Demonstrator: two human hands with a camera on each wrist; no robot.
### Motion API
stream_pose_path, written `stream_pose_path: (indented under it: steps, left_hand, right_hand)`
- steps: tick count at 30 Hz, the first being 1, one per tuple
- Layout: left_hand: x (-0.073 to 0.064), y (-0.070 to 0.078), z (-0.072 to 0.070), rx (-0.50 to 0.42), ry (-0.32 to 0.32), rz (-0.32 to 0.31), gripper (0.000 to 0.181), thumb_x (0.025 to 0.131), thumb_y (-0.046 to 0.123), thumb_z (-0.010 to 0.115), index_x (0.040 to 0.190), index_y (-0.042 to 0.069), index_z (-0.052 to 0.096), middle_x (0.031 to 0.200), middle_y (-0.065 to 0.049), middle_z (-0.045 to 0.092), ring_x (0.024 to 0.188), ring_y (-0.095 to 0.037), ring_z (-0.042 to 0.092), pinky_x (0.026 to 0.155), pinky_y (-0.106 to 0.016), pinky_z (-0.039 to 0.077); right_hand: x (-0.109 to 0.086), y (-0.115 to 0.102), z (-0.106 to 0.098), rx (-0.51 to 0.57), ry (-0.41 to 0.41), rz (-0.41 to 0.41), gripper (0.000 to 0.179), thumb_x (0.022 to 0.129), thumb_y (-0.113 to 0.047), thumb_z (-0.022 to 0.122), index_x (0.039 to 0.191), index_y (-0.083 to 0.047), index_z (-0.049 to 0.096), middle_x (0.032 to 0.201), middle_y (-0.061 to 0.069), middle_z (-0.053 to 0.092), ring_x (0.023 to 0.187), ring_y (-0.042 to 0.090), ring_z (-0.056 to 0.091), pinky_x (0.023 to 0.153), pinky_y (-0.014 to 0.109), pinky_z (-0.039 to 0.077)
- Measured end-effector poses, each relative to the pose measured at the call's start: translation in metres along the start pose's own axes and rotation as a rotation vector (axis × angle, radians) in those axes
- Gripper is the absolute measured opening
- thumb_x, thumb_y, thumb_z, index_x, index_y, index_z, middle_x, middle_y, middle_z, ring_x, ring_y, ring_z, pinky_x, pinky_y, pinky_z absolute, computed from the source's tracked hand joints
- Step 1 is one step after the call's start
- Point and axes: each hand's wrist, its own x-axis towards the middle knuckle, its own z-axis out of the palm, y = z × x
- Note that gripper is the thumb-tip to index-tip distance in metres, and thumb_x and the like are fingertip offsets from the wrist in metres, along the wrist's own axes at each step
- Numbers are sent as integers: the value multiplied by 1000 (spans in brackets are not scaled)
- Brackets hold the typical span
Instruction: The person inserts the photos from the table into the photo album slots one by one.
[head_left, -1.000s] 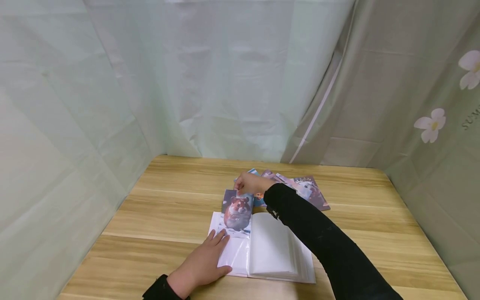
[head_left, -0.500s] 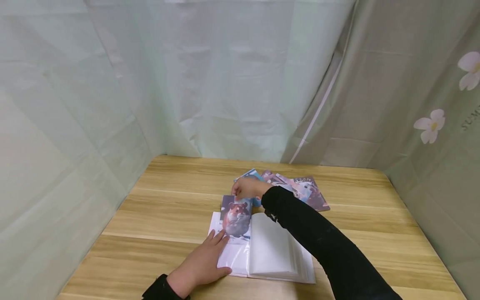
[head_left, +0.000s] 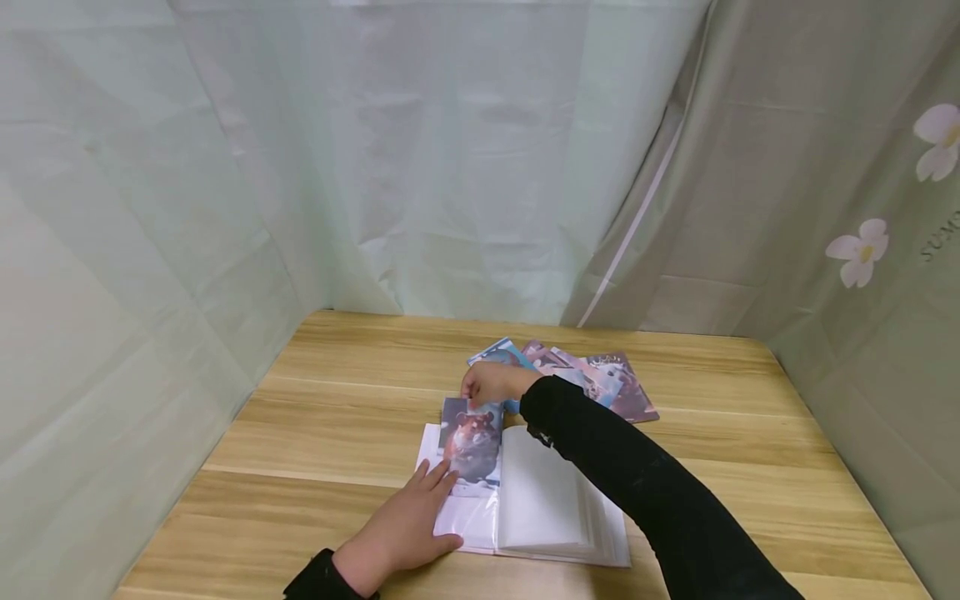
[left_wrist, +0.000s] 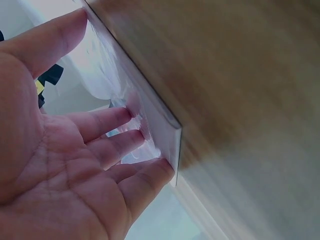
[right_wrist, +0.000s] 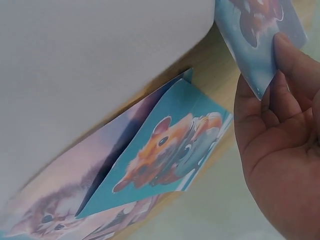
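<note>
Right hand (head_left: 491, 383) pinches the hamster photo (head_left: 471, 440) by its top edge; it's slid deeper into the album (head_left: 555, 508) sleeve, nearly seated. Left hand (head_left: 401, 529), fingers spread, flattens the page.

Loose photos (head_left: 592, 379) crowd behind the album (head_left: 555, 508); bare table (head_left: 322, 417) lies left.

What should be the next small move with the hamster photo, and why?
Probably the right hand should push the hamster photo further down into the clear sleeve of the open album. The photo's top edge sticks out past the album's far edge, pinched there by the right hand, while the left hand lies flat on the page, steadying it.
</note>
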Motion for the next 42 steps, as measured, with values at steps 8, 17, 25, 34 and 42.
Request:
stream_pose_path:
  steps: [8, 17, 25, 34, 42]
  left_hand:
    - [1, -1, 2, -4, -2, 0, 83, 83, 42, 79, 145, -3, 47, 159, -20, 33, 143, -50, 28, 107, -62, 37]
    - [1, -2, 3, -1, 0, 1, 85, 82, 43, 79, 146, -4, 47, 158, -21, 34, 143, -50, 28, 108, -62, 36]
    - [1, -2, 3, 10, 14, 12, 85, 82, 42, 79, 146, -4, 46, 157, -22, 35, 142, -51, 29, 108, -62, 36]
    - [0, -2, 2, 10, 18, 19, 84, 83, 41, 79, 146, -4, 46, 157, -23, 35, 142, -52, 28, 108, -62, 36]
    - [0, -4, 3, 3, 35, 28, 85, 82, 40, 80, 145, -6, 46, 156, -23, 35, 142, -52, 29, 106, -62, 38]
  right_hand:
    - [2, 2, 6, -24, -22, -12, 7, 89, 1, 73, 91, -5, 70, 84, -2, 65, 76, 6, 53, 70, 20, 47]
    - [3, 0, 11, -33, -37, -15, 8, 88, 2, 73, 89, -7, 70, 87, 3, 69, 74, 6, 54, 68, 20, 46]
    - [1, 0, 15, -38, -36, 19, 10, 87, -1, 75, 87, -9, 69, 80, -5, 63, 72, 6, 52, 65, 20, 44]
    - [-2, 0, 16, -32, -36, -7, 10, 87, 0, 75, 86, -7, 68, 75, -7, 58, 68, 6, 49, 62, 19, 41]
    - [-6, -4, 17, -5, -51, 4, 8, 87, 1, 74, 88, -5, 68, 75, -6, 56, 67, 7, 48, 61, 20, 40]
